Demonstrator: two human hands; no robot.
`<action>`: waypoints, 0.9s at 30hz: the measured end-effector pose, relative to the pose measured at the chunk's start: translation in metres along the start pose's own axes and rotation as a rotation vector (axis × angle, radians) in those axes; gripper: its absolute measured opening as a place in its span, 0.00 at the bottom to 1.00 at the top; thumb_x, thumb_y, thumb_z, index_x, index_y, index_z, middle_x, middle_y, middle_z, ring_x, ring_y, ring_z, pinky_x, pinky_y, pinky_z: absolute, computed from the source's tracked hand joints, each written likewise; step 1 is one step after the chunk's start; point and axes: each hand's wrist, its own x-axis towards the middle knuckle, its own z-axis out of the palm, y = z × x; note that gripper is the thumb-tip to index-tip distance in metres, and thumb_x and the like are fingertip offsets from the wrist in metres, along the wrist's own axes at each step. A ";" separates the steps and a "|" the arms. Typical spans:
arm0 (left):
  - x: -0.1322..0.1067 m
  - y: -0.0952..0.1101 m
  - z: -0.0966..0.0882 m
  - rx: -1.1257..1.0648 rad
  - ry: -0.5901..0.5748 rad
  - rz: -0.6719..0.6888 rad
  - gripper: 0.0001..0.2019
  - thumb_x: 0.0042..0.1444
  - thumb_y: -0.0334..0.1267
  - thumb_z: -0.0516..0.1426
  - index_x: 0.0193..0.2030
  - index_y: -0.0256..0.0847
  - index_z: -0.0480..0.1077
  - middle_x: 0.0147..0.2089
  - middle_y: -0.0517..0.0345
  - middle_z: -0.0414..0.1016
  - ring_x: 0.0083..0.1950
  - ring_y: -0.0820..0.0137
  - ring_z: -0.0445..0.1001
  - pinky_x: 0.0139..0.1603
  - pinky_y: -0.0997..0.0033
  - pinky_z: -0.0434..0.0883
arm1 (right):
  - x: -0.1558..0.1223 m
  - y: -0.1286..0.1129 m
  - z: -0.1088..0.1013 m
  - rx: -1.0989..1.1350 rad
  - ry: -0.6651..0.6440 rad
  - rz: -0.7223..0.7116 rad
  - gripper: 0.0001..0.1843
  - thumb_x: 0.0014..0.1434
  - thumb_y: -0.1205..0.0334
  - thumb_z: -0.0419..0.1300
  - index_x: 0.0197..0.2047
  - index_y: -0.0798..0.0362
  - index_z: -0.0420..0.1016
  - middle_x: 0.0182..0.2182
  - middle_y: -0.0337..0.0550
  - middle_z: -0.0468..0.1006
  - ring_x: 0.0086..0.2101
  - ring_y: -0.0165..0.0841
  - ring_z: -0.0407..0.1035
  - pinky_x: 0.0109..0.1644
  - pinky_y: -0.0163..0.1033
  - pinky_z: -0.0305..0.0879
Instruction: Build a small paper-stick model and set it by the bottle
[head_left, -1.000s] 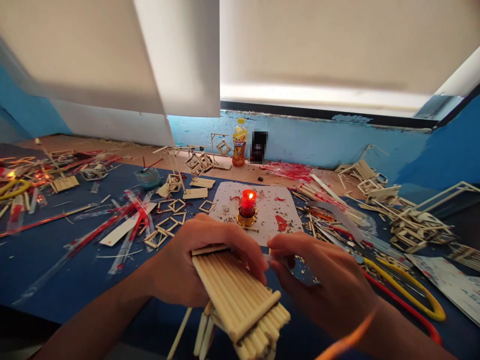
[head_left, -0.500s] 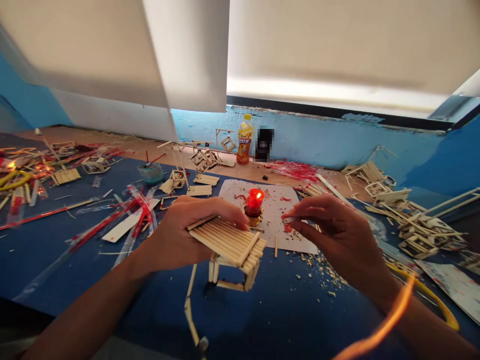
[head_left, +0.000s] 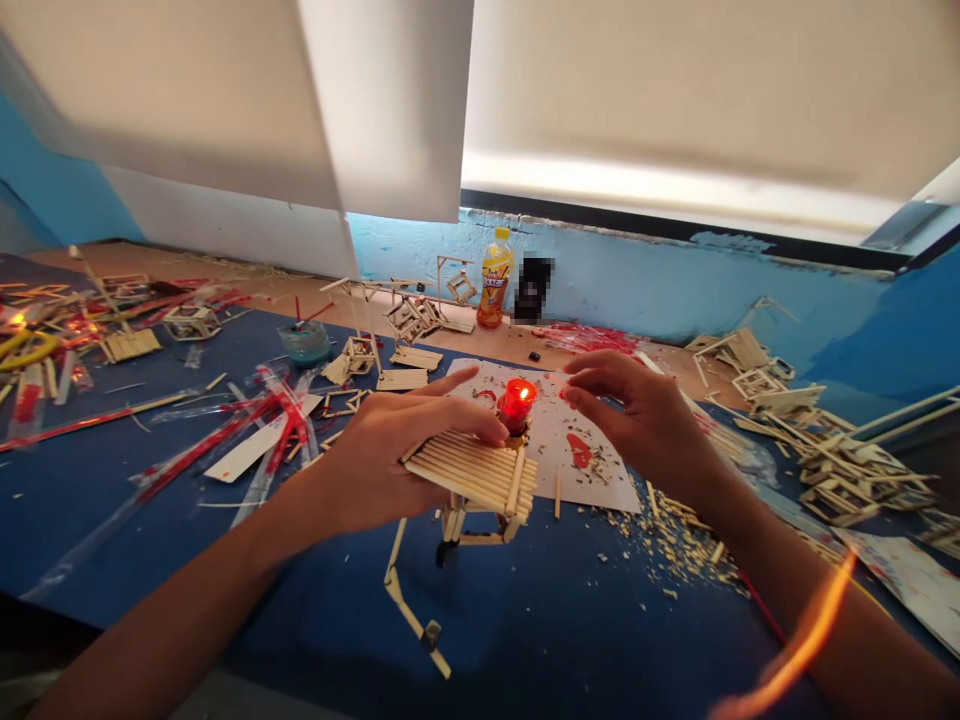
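Observation:
My left hand (head_left: 367,455) is closed round a small wooden stick model (head_left: 469,462). Its flat slatted panel faces up, my thumb lying along the far edge. Below the panel hangs an open box-like stick frame (head_left: 480,525), and a jointed stick arm (head_left: 405,600) dangles toward me. My right hand (head_left: 637,405) pinches a tiny pale-reddish piece, too small to name, to the right of a lit red candle (head_left: 517,405). The candle stands on a white sheet (head_left: 600,480), just beyond the model and close to my left thumb.
Similar stick models (head_left: 840,470) pile up at the right, with others behind on the left. Red plastic wrappers (head_left: 289,420), a glass dish (head_left: 306,343) and a drink bottle (head_left: 493,280) stand about. Wood chips (head_left: 675,540) litter the blue mat. A blurred orange strand (head_left: 810,640) crosses the lower right.
My right hand has moved away from me, lifting the tiny piece higher beside the candle. My left index finger has stretched out, and the model has shifted slightly right, nearer the candle.

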 end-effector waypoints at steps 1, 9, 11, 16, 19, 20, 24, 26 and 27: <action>-0.001 -0.001 0.000 0.005 -0.003 -0.006 0.16 0.54 0.31 0.68 0.49 0.47 0.77 0.45 0.61 0.87 0.51 0.59 0.85 0.45 0.72 0.77 | 0.004 0.000 0.002 -0.024 -0.016 -0.011 0.11 0.66 0.54 0.65 0.47 0.49 0.79 0.40 0.44 0.85 0.40 0.37 0.80 0.43 0.44 0.76; -0.001 -0.003 0.002 0.016 -0.009 -0.005 0.16 0.51 0.25 0.63 0.47 0.42 0.77 0.43 0.59 0.87 0.37 0.72 0.84 0.39 0.80 0.74 | 0.024 0.008 0.006 -0.079 -0.065 -0.049 0.07 0.65 0.57 0.64 0.42 0.51 0.75 0.34 0.41 0.81 0.33 0.33 0.74 0.37 0.43 0.69; -0.001 -0.003 0.003 0.011 0.008 -0.003 0.15 0.52 0.25 0.63 0.46 0.41 0.77 0.42 0.59 0.87 0.37 0.72 0.85 0.40 0.81 0.75 | 0.026 0.011 0.007 -0.082 -0.090 -0.065 0.06 0.64 0.58 0.63 0.38 0.51 0.74 0.33 0.41 0.80 0.34 0.33 0.73 0.38 0.42 0.68; -0.005 -0.004 0.002 -0.002 0.018 -0.058 0.16 0.51 0.26 0.64 0.47 0.43 0.76 0.44 0.60 0.87 0.40 0.70 0.86 0.41 0.81 0.76 | 0.026 0.016 0.007 -0.085 -0.128 -0.072 0.11 0.62 0.59 0.65 0.47 0.48 0.71 0.36 0.40 0.81 0.35 0.36 0.76 0.37 0.43 0.71; -0.009 -0.003 0.002 0.032 0.017 -0.074 0.18 0.52 0.26 0.63 0.49 0.45 0.75 0.44 0.63 0.87 0.41 0.71 0.86 0.43 0.80 0.77 | 0.026 0.016 0.003 -0.195 -0.119 -0.153 0.09 0.62 0.64 0.64 0.45 0.47 0.72 0.37 0.40 0.82 0.35 0.36 0.77 0.39 0.42 0.71; -0.010 -0.003 0.001 0.032 0.023 -0.065 0.18 0.53 0.27 0.63 0.50 0.47 0.75 0.45 0.64 0.87 0.41 0.71 0.86 0.44 0.80 0.77 | 0.026 0.016 0.001 -0.242 -0.116 -0.193 0.09 0.62 0.66 0.64 0.44 0.46 0.72 0.37 0.39 0.82 0.35 0.36 0.77 0.39 0.42 0.71; -0.011 0.002 0.000 0.007 0.025 -0.004 0.15 0.58 0.31 0.63 0.51 0.48 0.74 0.47 0.63 0.87 0.43 0.70 0.86 0.47 0.77 0.79 | 0.026 0.015 -0.006 -0.408 -0.097 -0.343 0.07 0.65 0.67 0.63 0.45 0.47 0.73 0.38 0.40 0.83 0.34 0.34 0.78 0.38 0.40 0.70; -0.011 0.004 -0.001 0.007 0.018 0.012 0.13 0.60 0.33 0.62 0.51 0.47 0.74 0.46 0.61 0.87 0.43 0.68 0.87 0.48 0.76 0.79 | 0.026 0.015 -0.008 -0.483 -0.089 -0.400 0.05 0.67 0.66 0.62 0.46 0.47 0.74 0.37 0.40 0.84 0.33 0.34 0.79 0.35 0.38 0.70; -0.011 0.005 -0.001 0.006 0.017 0.020 0.12 0.61 0.34 0.62 0.51 0.46 0.74 0.46 0.61 0.87 0.42 0.68 0.87 0.48 0.76 0.80 | 0.025 0.015 -0.009 -0.510 -0.086 -0.426 0.06 0.67 0.66 0.62 0.46 0.48 0.74 0.37 0.41 0.84 0.33 0.35 0.79 0.34 0.38 0.69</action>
